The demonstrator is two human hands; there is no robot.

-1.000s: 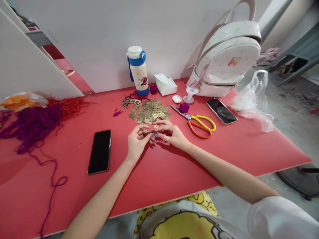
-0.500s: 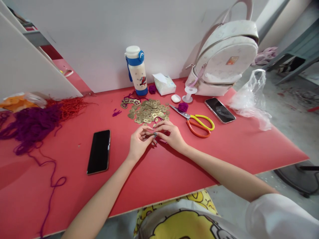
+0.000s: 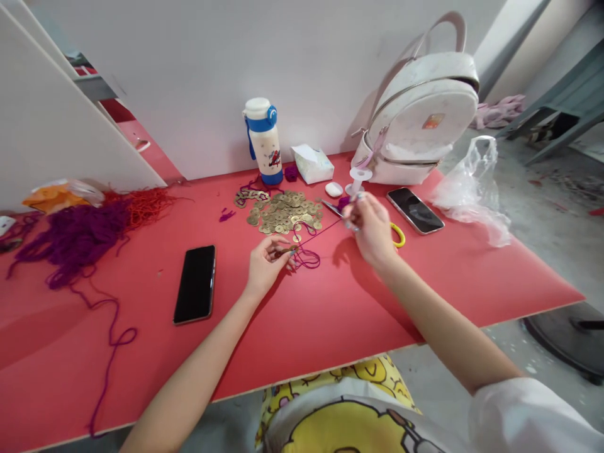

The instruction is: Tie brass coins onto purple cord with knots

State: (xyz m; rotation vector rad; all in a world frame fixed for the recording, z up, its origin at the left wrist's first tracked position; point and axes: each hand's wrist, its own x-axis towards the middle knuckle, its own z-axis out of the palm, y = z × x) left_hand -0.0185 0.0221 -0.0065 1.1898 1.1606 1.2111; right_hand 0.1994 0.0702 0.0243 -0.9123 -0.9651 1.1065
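Note:
Between the fingers of my left hand [image 3: 267,264] is a brass-coloured coin [image 3: 285,251], pinched near the table's middle. My right hand [image 3: 370,226] is raised to the right, fingers closed on a purple cord [image 3: 325,231] that runs taut back to the coin. Loops of the same cord lie just right of my left hand. Beyond it spreads a pile of holed coins [image 3: 287,212], with a strung chain of coins [image 3: 250,197] at its left. Scissors [image 3: 399,235] with a yellow handle lie partly hidden behind my right hand.
On the red table [image 3: 283,346] lie a phone [image 3: 195,284] at left and another phone [image 3: 415,210] at right. Purple yarn [image 3: 85,236] heaps at far left. A bottle [image 3: 265,141], tissue pack [image 3: 312,165], white spool [image 3: 358,179], backpack [image 3: 425,119] and plastic bag [image 3: 476,189] line the back and right.
My right hand has moved away from my left, to the right and upward, drawing the purple cord straight. My left hand stays in place with the coin. The view has shifted slightly.

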